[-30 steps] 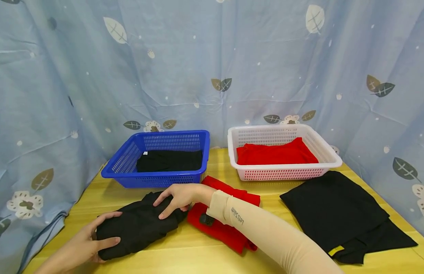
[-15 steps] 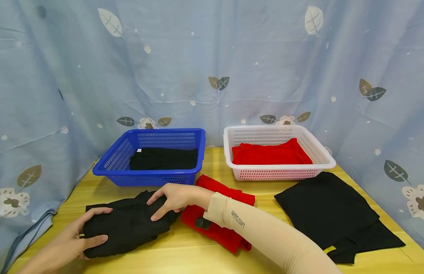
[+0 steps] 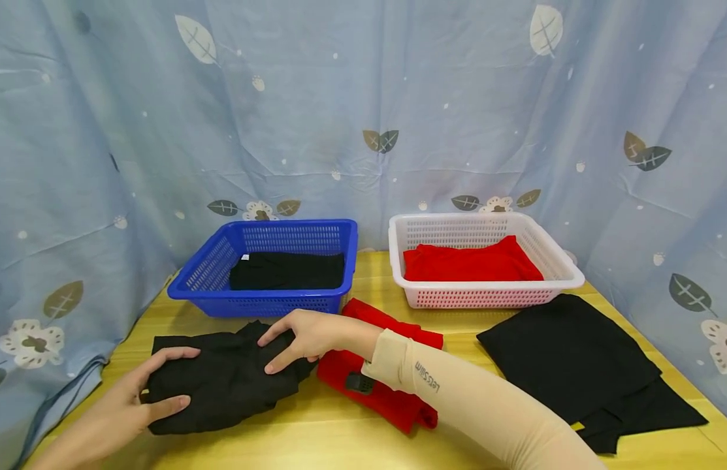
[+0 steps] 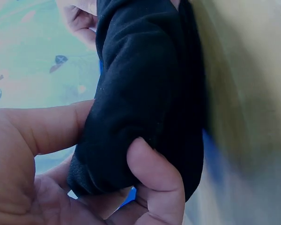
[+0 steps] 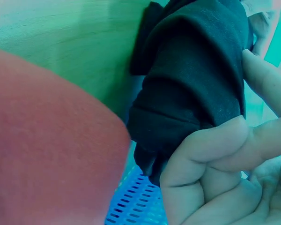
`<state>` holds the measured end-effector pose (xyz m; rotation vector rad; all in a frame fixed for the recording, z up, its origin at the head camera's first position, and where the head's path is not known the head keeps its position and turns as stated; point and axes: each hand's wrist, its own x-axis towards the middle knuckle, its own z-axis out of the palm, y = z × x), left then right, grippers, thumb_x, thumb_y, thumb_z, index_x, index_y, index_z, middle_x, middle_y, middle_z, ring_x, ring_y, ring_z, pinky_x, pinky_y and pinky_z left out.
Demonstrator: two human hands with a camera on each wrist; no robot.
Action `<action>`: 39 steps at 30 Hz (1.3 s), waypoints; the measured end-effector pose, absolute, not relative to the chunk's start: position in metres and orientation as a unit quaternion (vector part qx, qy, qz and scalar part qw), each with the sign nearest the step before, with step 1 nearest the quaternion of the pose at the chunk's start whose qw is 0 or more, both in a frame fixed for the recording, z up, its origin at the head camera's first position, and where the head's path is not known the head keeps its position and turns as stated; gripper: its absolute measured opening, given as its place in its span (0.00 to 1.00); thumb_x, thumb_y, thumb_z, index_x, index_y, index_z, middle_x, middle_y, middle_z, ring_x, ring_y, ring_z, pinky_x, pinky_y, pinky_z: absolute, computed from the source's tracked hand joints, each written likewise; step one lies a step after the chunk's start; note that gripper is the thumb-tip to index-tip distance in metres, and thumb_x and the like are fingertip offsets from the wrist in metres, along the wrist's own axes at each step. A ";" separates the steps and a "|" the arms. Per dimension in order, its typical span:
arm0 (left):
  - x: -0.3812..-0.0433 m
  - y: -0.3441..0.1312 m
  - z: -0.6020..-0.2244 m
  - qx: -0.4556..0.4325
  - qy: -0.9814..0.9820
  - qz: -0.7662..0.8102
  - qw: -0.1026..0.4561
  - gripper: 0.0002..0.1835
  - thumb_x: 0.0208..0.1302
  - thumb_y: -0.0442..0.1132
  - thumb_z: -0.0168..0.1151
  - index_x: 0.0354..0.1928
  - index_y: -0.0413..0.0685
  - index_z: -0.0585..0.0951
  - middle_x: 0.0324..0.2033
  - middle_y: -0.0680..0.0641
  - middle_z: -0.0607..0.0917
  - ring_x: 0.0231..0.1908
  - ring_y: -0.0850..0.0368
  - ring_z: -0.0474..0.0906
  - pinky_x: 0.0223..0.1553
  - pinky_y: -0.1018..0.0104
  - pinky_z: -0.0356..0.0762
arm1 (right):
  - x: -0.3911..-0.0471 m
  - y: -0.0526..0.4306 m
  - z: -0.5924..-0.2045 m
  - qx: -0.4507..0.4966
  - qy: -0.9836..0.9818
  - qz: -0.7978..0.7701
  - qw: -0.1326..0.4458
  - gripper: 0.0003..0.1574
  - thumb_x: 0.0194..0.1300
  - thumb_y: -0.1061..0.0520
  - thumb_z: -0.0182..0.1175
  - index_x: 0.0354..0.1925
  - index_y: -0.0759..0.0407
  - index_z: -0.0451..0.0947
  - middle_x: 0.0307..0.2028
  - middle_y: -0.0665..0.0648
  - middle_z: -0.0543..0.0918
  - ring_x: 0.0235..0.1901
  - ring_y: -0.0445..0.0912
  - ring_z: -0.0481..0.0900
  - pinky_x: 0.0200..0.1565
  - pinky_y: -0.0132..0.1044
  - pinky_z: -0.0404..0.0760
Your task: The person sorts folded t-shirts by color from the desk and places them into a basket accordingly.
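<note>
Both hands hold a folded black garment (image 3: pixel 222 378) in front of the blue basket; its exact kind cannot be made out. My left hand (image 3: pixel 134 398) grips its left end, thumb and fingers curled round the edge, as the left wrist view also shows with the black cloth (image 4: pixel 136 84) between them. At the opposite end, my right hand (image 3: pixel 316 336) reaches across and pinches the cloth from above, with curled fingers in the right wrist view. Under the right wrist lies a folded red garment (image 3: pixel 392 326), partly covered by the sleeve (image 3: pixel 457 391).
The blue basket (image 3: pixel 263 303) at the back left contains folded black cloth (image 3: pixel 287 271). Beside it, a white basket (image 3: pixel 486 297) holds red cloth (image 3: pixel 471 261). Another black garment (image 3: pixel 575 365) lies spread at the right. A patterned curtain (image 3: pixel 316 98) encloses the yellow table (image 3: pixel 316 437).
The left hand has shifted slightly left with its end of the black garment, which now looks a little wider. The right hand keeps nearly the same place. The head view has swayed slightly.
</note>
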<state>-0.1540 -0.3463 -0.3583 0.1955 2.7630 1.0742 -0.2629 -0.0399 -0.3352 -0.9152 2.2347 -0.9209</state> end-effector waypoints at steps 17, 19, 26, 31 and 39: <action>-0.145 -0.338 -0.328 0.078 0.919 0.386 0.033 0.35 0.67 0.44 0.66 0.73 0.59 0.63 0.71 0.42 0.64 0.50 0.83 0.67 0.38 0.67 0.79 | -0.264 -0.024 -0.310 -0.373 0.819 -0.361 0.244 0.31 0.58 0.42 0.73 0.60 0.33 0.80 0.61 0.42 0.75 0.35 0.41 0.75 0.29 0.38 0.81; -0.145 -0.338 -0.324 0.080 0.919 0.386 0.027 0.35 0.67 0.44 0.67 0.73 0.60 0.63 0.70 0.42 0.63 0.49 0.79 0.70 0.37 0.67 0.79 | -0.265 -0.023 -0.309 -0.376 0.815 -0.368 0.244 0.32 0.58 0.42 0.73 0.61 0.33 0.79 0.60 0.42 0.76 0.39 0.41 0.75 0.30 0.37 0.81; -0.146 -0.336 -0.312 0.079 0.915 0.394 0.031 0.36 0.67 0.44 0.66 0.74 0.61 0.61 0.73 0.38 0.59 0.47 0.71 0.76 0.36 0.64 0.80 | -0.266 -0.016 -0.303 -0.385 0.801 -0.391 0.237 0.32 0.57 0.42 0.74 0.60 0.33 0.79 0.57 0.40 0.77 0.33 0.42 0.75 0.24 0.35 0.75; -0.147 -0.334 -0.305 0.089 0.920 0.382 0.017 0.36 0.68 0.44 0.65 0.74 0.62 0.62 0.74 0.37 0.57 0.48 0.76 0.71 0.34 0.65 0.77 | -0.266 -0.013 -0.301 -0.385 0.793 -0.408 0.237 0.32 0.58 0.43 0.73 0.61 0.32 0.79 0.54 0.42 0.78 0.19 0.44 0.66 0.20 0.32 0.69; -0.146 -0.331 -0.291 0.099 0.912 0.397 0.017 0.36 0.69 0.41 0.64 0.74 0.60 0.61 0.73 0.35 0.56 0.40 0.60 0.79 0.31 0.63 0.78 | -0.266 -0.011 -0.293 -0.388 0.782 -0.428 0.234 0.32 0.59 0.46 0.74 0.61 0.34 0.79 0.53 0.43 0.81 0.13 0.45 0.58 0.19 0.32 0.66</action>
